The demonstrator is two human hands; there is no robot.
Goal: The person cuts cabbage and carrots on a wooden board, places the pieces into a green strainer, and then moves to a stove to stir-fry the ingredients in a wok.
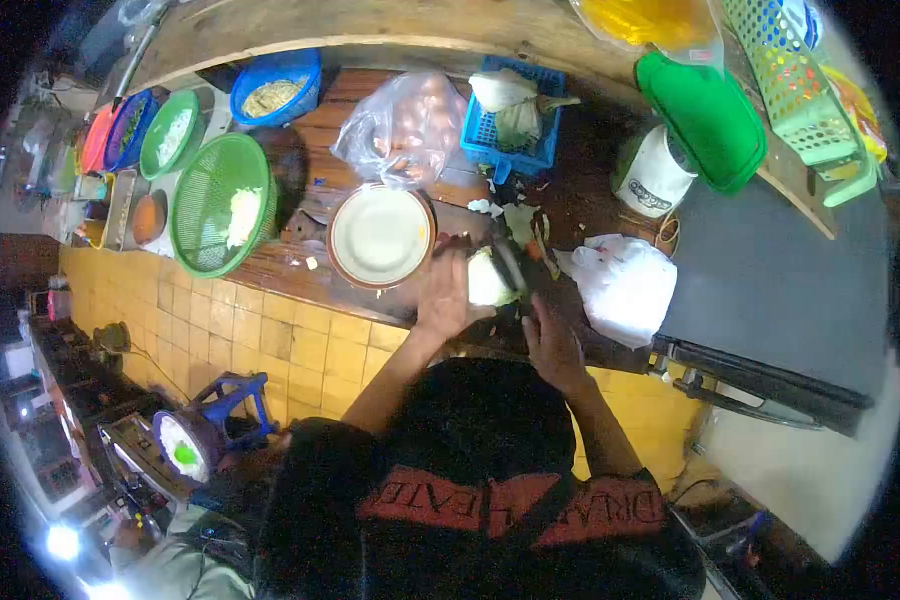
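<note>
My left hand is against the left side of a pale green-white vegetable piece on the wooden table, its fingers closed on it. To the right, my right hand is closed near a dark blade, blurred by motion, that lies along the vegetable's right side; the handle is hidden in the hand. A cream plate with a brown rim is just left of my left hand. Peel scraps lie beyond the blade.
Behind are a bag of eggs and a blue basket. A green colander stands left; a white plastic bag, a white container and a green scoop-like tray are right. A blue stool is lower left.
</note>
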